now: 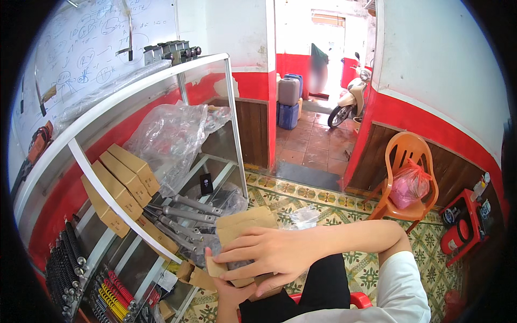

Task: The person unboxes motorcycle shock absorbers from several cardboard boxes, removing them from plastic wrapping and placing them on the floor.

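Note:
An open brown cardboard box (247, 218) is in front of me, above my lap, with its far flap raised. My left hand (234, 292) grips the box from its near left side, the thumb along the left edge. Across the top lies my right hand (264, 252), fingers spread and pointing left over the opening and a side flap. Whether its fingers grip the box or something inside is hidden. A greyish patch shows between the fingers, too covered to name. Left of the box, several grey metal tubes, probably fork legs (190, 214), rest on a shelf.
The white-framed shelf (236, 141) on my left holds closed cardboard boxes (125, 181), a phone (206, 184), a plastic-wrapped bundle (169, 141) and spring shock absorbers (115, 296). An orange chair (408, 147) with a bag (410, 185) stands right of the doorway; a scooter (353, 95) stands beyond.

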`<action>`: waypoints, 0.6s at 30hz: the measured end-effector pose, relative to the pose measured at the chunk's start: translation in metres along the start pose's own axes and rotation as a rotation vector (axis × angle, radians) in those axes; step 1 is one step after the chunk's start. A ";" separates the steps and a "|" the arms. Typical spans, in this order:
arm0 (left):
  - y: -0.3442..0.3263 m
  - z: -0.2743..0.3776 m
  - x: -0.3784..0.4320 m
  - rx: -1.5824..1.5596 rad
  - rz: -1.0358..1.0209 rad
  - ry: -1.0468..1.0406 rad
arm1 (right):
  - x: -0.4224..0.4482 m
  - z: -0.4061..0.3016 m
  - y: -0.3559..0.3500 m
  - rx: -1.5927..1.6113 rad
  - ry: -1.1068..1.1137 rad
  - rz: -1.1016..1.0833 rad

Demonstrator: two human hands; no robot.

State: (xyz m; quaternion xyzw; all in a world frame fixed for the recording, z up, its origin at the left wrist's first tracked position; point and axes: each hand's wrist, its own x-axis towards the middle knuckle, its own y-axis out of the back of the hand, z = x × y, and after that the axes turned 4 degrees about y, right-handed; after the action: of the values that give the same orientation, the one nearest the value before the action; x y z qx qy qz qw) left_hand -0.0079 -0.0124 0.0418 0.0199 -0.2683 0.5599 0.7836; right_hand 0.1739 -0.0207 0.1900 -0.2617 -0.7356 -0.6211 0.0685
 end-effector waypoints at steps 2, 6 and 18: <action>0.010 -0.007 -0.001 0.174 -0.052 -0.078 | -0.001 0.004 -0.006 0.015 0.016 -0.006; 0.033 -0.066 -0.042 0.351 -0.100 -0.052 | -0.005 0.002 -0.005 0.007 0.051 -0.015; 0.057 -0.136 -0.085 0.389 -0.302 0.306 | -0.053 -0.009 0.005 0.095 -0.086 0.072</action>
State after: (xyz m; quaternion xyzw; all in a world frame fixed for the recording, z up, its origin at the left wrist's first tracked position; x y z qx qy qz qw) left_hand -0.0237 -0.0196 -0.1275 0.1246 -0.0286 0.4743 0.8710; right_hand 0.2196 -0.0450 0.1735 -0.3107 -0.7568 -0.5707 0.0714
